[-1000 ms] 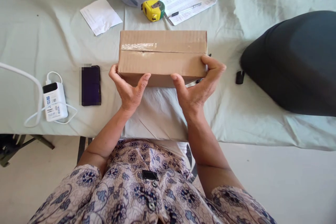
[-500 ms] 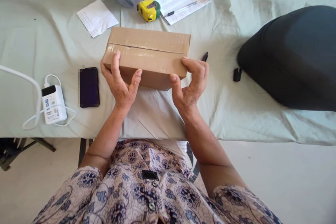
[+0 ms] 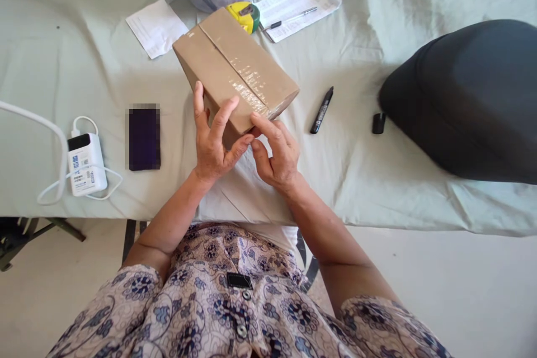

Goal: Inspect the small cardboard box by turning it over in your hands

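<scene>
Brown rectangular cardboard box (image 3: pixel 235 70), sealed along its top seam with clear tape, is being held tilted above the pale green cloth-covered table (image 3: pixel 356 179), turned at a diagonal with its near end at the fingertips. Well to the left of the fingers, a white power bank (image 3: pixel 85 163) with a white looped cable is lying beside a dark rectangular phone (image 3: pixel 144 137). The box's near end is being gripped by the left hand (image 3: pixel 213 142), its fingers spread against the side and top, thumb reaching toward the right. Touching that corner from the other side, the right hand (image 3: pixel 274 154) is being pressed in with fingers curled and close together on the tape's edge. Beyond the fingertips, partly hidden behind the box, a yellow tape measure (image 3: pixel 246 13) is lying. To the right of the fingers, a black marker pen (image 3: pixel 321 110) and its separate black cap (image 3: pixel 378 123) are lying near a large black cushion-like bag (image 3: pixel 470 95).
</scene>
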Motion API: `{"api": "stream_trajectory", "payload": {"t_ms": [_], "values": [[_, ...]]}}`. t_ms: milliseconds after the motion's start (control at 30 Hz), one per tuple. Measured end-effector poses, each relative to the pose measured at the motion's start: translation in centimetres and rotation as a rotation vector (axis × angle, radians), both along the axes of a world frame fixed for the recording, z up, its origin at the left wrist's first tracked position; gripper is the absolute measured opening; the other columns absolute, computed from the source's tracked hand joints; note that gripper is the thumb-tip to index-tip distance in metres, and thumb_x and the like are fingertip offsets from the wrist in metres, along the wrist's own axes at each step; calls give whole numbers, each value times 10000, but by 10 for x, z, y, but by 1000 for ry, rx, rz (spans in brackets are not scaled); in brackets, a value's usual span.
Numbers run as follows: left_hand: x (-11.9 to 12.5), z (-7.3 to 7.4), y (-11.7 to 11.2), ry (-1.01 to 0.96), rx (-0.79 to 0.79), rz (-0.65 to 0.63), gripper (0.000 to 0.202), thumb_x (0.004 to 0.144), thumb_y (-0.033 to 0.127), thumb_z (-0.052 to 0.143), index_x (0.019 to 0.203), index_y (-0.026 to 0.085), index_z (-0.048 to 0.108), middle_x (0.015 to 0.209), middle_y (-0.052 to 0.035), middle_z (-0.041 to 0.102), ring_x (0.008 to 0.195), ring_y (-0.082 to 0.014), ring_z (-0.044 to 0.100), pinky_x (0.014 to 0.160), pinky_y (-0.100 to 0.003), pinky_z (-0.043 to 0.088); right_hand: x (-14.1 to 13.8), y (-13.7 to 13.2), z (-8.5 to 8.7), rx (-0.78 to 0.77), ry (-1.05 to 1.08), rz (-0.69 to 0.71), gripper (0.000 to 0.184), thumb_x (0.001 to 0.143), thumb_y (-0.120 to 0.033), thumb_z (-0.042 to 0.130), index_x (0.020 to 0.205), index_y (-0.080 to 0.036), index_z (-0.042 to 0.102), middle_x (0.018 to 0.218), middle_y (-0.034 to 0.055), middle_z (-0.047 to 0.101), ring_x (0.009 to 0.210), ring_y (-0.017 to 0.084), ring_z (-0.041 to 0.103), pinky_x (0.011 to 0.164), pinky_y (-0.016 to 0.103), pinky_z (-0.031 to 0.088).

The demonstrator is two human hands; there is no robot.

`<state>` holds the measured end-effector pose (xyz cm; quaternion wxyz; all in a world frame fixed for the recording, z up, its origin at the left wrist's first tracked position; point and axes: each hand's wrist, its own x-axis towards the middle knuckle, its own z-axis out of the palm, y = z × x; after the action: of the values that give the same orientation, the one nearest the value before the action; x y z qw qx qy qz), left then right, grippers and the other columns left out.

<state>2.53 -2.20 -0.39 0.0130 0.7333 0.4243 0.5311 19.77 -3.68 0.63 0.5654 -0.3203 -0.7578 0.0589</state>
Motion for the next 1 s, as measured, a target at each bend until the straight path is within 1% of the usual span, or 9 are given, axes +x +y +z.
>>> {"api": "stream_trajectory", "payload": {"t_ms": [133,267,400,533,600,700,867,933,1000], "values": [[-1,3,-1,11,-31,-5,693,966,779,517,1477,312,562,1810,-114,258,1646,-402,348,1295,-613,399,4,5,-1,-34,42,-70,407,1046,-335,578,1449,-337,637,912,10,766,715,163,675,720,331,590],[0,2,0,22,85,-5,604,1007,708,517,1502,363,551,1768,-90,348,1578,-365,470,1279,-585,429,10,9,-8,-162,175,-116,414,1048,-479,569,1435,-345,630,1000,21,766,734,161,696,737,362,627],[0,0,2,-10,81,-39,554,1019,665,525,1465,341,582,1721,-100,405,1580,-390,458,1274,-625,430,22,17,-10,-278,332,-219,440,1044,-583,527,1386,-331,644,1016,22,744,754,151,707,731,362,636],[-1,1,2,-72,9,-102,534,1016,697,501,1379,325,627,1682,-102,444,1572,-410,467,1265,-679,421,33,23,-2,-310,434,-334,367,1011,-601,586,1042,-272,746,760,-37,646,623,103,617,656,298,577],[-2,2,2,-91,5,-109,504,1025,685,496,1344,326,650,1666,-93,463,1562,-399,483,1265,-674,426,33,23,2,-329,447,-328,407,995,-616,604,870,-246,720,677,-52,590,588,92,581,632,280,543],[-6,3,2,-117,14,-108,441,1063,614,470,1341,329,660,1643,-75,501,1532,-348,531,1267,-610,460,30,21,7,-344,422,-261,440,986,-623,617,779,-239,672,639,-50,579,583,97,567,609,279,503],[-15,4,4,-163,16,-132,377,1111,481,438,1400,341,636,1597,-43,580,1478,-270,595,1266,-490,490,25,16,4,-305,364,-120,342,994,-526,657,780,-260,640,659,-41,582,576,106,526,596,295,459],[-17,4,5,-182,7,-146,367,1117,457,436,1403,343,635,1589,-37,595,1472,-262,604,1268,-483,490,25,17,0,-283,380,-82,243,988,-532,664,936,-295,681,685,-48,570,580,112,523,606,301,464],[-17,5,4,-196,-7,-169,360,1118,456,435,1396,351,638,1600,-28,590,1481,-267,600,1279,-501,480,26,19,-2,-275,385,-52,315,976,-587,654,1169,-339,675,723,-46,568,611,127,549,631,314,493]]}}
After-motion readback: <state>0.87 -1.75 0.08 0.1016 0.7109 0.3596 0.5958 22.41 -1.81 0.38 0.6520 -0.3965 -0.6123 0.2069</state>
